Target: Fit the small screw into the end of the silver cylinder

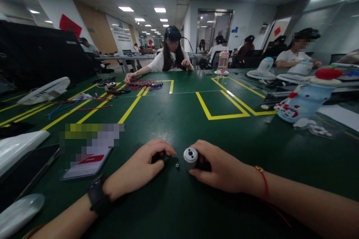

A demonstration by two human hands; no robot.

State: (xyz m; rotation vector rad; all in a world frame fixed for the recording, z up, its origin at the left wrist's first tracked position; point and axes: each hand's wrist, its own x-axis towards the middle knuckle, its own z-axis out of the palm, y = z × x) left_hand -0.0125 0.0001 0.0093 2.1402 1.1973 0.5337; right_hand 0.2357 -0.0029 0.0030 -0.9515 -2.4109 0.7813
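My right hand [215,166] is wrapped round a small silver cylindrical motor [190,157], which stands upright with its round end face showing a dark centre and small holes. To its left, my left hand [146,160] rests low over the table with curled fingers. Something dark shows between its thumb and fingers, too shadowed to name. A tiny metal ring-like part [177,165] lies on the green table between the two hands, touching neither. My left wrist carries a black watch [98,194]; a red cord bracelet [263,183] circles my right wrist.
At left lie a phone [92,157], a computer mouse [22,209] and a dark tablet-like slab [30,168]. Yellow tape [228,117] marks the table. Across it, a person [171,54] reaches to coloured wires [146,84]. A blue cup [305,101] and white fans [262,70] stand right.
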